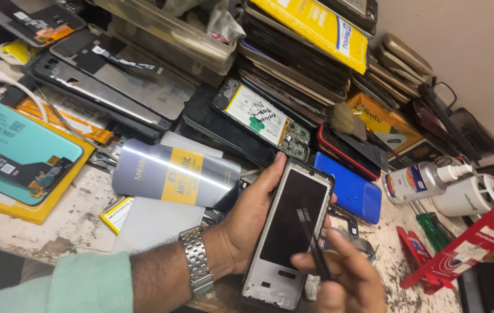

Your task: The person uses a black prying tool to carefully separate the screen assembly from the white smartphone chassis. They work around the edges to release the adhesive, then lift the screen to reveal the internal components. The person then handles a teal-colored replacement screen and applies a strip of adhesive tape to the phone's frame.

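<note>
The left hand [247, 220] cradles the grey-framed, black-panelled phone chassis [289, 232], its long axis pointing away, while the right hand [345, 278] pinches black tweezers [312, 243] over its middle.

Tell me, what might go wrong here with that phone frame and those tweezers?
The black tweezers in the right hand point at the phone frame; a slip might scratch it. The left hand cradles the frame in the air, off the table, so it could drop onto the crowded parts.
</note>
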